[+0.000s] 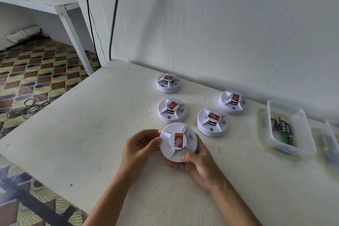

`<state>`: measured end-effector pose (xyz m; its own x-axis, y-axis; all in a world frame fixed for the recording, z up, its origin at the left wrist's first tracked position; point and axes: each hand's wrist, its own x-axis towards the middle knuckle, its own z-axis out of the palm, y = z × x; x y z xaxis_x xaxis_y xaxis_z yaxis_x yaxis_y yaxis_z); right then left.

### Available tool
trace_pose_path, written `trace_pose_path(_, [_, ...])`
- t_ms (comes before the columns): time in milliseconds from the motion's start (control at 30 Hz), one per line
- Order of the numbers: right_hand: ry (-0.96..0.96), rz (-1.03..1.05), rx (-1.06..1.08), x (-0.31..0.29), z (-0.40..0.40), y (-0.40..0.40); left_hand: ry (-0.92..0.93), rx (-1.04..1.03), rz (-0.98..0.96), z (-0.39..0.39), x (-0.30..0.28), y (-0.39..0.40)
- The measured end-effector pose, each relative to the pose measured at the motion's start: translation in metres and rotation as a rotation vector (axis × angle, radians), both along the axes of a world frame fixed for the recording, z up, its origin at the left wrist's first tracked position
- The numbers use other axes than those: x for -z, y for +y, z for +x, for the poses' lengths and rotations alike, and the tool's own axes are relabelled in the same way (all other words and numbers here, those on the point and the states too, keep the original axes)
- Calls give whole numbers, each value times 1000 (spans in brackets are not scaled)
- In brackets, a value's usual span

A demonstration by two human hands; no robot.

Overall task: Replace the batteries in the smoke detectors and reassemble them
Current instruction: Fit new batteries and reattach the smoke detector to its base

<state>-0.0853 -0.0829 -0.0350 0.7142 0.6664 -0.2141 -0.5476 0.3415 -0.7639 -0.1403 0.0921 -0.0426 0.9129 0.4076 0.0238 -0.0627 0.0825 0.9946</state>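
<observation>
A round white smoke detector (185,134) with a red label on its centre cap is held just above the white table, face up. My left hand (139,150) grips its left rim with curled fingers. My right hand (200,166) cups it from below on the right, thumb over the front rim. Several more assembled detectors stand on the table behind it: one straight behind (171,111), one to the right (211,123), one near the wall (232,102), and one at the far back (167,83).
A clear plastic tub (300,134) with several batteries (283,128) sits at the right on the table (91,124). A second tub (330,145) lies at the right edge, blurred. The wall runs close behind. The table drops off at the left to a patterned floor.
</observation>
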Motion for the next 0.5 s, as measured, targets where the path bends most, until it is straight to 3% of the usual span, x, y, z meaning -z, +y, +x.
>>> trace_pose_path(233, [-15,23,-8,-1,0,0,-13,-14,-13,-1,-2,-1])
trace_pose_path(500, [202,183,-30,-3,3,2,-11,-10,-22,-1,0,0])
